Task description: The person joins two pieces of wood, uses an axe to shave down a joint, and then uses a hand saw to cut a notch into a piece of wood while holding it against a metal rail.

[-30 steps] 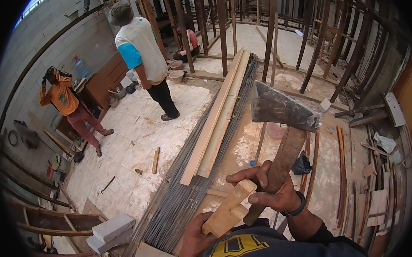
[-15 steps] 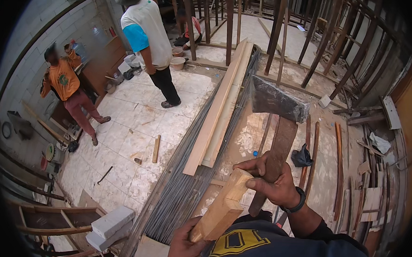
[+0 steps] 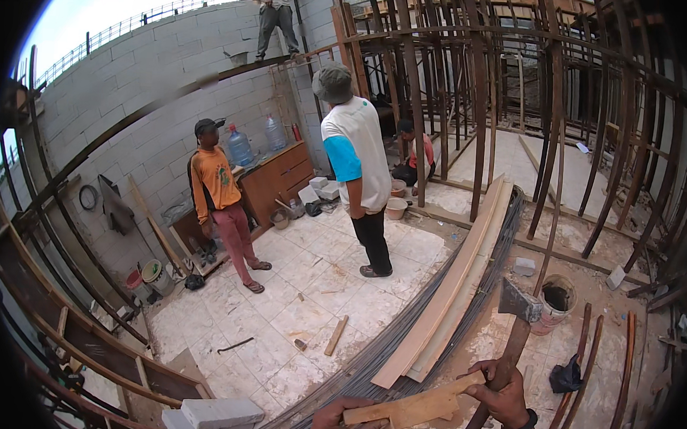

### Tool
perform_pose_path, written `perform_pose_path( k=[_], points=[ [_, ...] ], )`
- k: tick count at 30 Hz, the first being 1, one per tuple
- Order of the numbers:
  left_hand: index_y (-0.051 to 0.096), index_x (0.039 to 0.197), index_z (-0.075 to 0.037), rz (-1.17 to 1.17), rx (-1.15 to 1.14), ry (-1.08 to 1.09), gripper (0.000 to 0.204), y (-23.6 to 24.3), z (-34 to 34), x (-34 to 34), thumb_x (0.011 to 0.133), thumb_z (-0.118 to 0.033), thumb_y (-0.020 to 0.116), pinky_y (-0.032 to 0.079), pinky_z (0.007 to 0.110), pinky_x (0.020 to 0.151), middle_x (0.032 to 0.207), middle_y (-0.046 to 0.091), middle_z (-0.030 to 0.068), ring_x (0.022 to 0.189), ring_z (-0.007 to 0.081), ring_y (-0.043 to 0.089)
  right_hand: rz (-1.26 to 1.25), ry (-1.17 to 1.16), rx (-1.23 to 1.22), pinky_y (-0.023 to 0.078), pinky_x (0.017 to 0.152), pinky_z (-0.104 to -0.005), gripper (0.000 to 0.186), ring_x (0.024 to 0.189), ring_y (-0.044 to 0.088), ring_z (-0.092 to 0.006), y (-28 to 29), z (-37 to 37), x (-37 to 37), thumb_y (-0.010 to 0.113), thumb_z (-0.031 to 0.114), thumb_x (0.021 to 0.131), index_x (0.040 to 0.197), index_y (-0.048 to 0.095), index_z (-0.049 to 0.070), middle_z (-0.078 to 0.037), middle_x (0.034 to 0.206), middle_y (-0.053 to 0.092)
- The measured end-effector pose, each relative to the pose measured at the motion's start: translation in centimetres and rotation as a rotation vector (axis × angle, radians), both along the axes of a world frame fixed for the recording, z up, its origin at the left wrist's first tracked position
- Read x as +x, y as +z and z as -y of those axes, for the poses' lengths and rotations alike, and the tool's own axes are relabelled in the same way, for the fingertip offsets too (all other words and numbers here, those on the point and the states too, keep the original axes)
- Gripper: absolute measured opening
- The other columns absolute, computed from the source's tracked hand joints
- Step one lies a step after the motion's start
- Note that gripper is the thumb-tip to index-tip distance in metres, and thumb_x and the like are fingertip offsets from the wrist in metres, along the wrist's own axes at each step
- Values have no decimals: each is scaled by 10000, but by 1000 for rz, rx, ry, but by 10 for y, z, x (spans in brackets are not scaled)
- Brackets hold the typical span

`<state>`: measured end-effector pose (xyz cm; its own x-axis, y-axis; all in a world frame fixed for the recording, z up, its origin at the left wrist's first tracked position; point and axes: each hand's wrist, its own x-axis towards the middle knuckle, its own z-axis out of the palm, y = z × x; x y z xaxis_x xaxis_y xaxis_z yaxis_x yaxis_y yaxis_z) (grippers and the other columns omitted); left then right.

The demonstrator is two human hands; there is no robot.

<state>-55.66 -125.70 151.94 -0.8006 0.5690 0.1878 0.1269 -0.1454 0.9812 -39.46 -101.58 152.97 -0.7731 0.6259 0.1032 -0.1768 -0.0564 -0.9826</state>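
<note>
My left hand (image 3: 342, 423) grips one end of a short, pale wooden block (image 3: 415, 405) with a notch cut along its edge. My right hand (image 3: 507, 398) is wrapped round the dark wooden handle of a hatchet (image 3: 510, 349), whose broad grey metal head points up and away from me. The thumb and fingertips of that hand also touch the block's other end. The block lies tilted between both hands, low in the view, and the hatchet handle stands beside it.
Long planks (image 3: 448, 286) lie on a bundle of steel rods (image 3: 333, 404) ahead. Grey blocks (image 3: 216, 415) sit at lower left. A bucket (image 3: 558, 297) and black plastic bag (image 3: 566, 376) are at right. Two people (image 3: 221, 200) (image 3: 359, 165) stand on the tiled floor; others are farther off.
My view has swung up and left, so my hands appear lower and farther right. Both still hold the block and hatchet. The person in orange has lowered a raised arm.
</note>
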Motion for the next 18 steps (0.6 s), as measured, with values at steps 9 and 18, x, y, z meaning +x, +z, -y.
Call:
perform_pose_path(
  k=[9,18],
  points=[
    [409,1376,-34,224,424,109,778,-37,-21,-30,739,16,852,572,343,879,1113,681,148,989,212,683,-68,30,57,514,905,-346,429,1015,631,-204,-53,-5,-41,820,-12,753,958,453,75,-150,1046,634],
    [534,1337,26,456,476,99,501,-89,-8,-37,897,-85,745,500,374,1002,1236,636,117,1118,210,626,-116,91,-19,549,967,-449,403,1117,648,-316,-58,21,-69,764,-78,767,962,443,67,-155,1068,600]
  ],
)
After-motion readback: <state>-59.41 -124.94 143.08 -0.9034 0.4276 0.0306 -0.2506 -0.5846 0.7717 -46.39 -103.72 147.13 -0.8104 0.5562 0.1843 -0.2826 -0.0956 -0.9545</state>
